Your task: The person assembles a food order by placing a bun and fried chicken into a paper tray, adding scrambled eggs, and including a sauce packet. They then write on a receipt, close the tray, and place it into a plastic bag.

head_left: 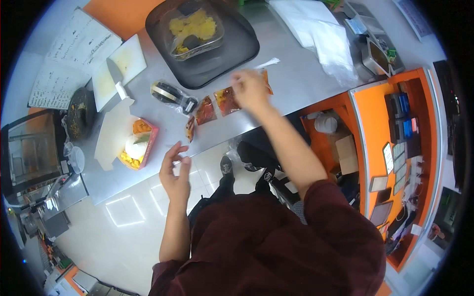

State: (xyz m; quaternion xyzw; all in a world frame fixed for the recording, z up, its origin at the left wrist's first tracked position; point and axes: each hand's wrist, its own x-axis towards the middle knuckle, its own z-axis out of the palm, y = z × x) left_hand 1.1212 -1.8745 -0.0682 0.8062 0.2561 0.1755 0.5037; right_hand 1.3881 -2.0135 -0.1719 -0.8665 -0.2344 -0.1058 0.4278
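Note:
My right hand [250,90] reaches over a row of small clear sachets at the counter's front part. Its fingers are blurred, and whether they grip anything cannot be told. Under and beside it lie a reddish sauce sachet [226,102], another red sachet [205,111] and an orange one [267,82]. A smaller sachet [190,129] sits further left, nearest my left hand [176,173], which is held empty off the front edge with fingers apart. To its left stands an open pink-sided food box [152,146] with white rice, yellow bits and an orange-brown piece.
A black tray [237,54] carries a clear container [197,49] of yellow food. Black items in clear wrap [173,97] lie before it. A knife [116,74] rests on a white cutting board [136,56], near a dark stone mortar [81,111]. Plastic bags [321,39] lie at right.

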